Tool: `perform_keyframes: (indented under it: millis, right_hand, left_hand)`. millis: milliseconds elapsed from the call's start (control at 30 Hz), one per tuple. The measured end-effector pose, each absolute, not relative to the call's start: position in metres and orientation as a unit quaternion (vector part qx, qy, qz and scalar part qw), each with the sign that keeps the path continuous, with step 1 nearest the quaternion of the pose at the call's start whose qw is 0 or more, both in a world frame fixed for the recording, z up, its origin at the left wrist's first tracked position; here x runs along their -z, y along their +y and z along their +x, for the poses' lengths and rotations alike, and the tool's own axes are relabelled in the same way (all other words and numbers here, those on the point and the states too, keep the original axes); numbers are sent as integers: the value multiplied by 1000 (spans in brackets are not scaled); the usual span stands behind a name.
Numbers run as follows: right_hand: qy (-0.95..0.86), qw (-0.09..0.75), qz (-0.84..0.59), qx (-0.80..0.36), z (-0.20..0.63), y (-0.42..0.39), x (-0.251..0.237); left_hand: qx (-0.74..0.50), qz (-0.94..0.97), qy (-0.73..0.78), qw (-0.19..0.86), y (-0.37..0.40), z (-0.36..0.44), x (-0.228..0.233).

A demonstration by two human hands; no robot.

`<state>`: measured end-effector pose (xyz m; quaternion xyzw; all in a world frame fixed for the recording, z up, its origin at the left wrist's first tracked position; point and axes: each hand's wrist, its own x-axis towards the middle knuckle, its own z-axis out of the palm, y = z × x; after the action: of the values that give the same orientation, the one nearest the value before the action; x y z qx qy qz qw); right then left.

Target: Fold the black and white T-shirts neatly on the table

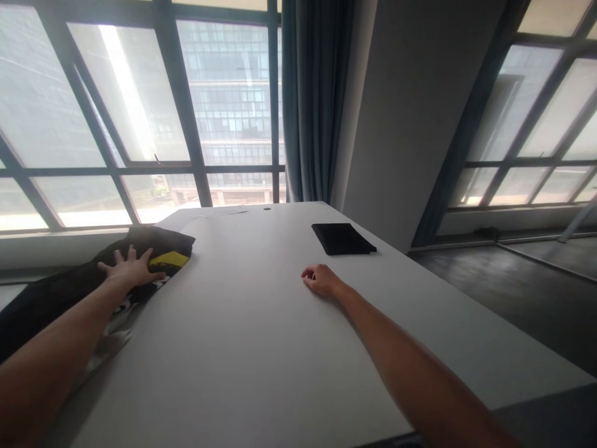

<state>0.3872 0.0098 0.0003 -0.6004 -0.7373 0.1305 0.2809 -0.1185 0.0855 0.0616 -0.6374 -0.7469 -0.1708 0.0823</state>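
Our left hand [130, 266] lies spread flat on the black garment [69, 286] at the table's [261, 336] left edge; our right hand [319, 279] rests loosely curled, holding nothing. We should press evenly to keep the cloth from slipping.

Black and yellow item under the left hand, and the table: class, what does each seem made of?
Black and yellow item: probably soft fabric; it lies limp and creased under the flat left hand. Table: smooth matt white top, perhaps laminate; it shows no grain.
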Motion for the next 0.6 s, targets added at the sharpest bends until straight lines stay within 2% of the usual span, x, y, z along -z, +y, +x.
perform_keyframes:
  millis: [67,200,367,600]
  right_hand:
    - [-737,264,-613,-110,389,17,-2]
    - [-720,228,-654,-47,406,44,-12]
    - [-677,206,-704,63,450,87,-13]
    - [-589,176,-786,63,489,118,21]
  left_hand:
    - [104,-621,-768,121,87,-122,-55]
    - [46,-623,-763,163,106,-129,-67]
    - [103,-579,-786,191,139,-140,-80]
    - [71,-562,-814,129,158,-129,-22]
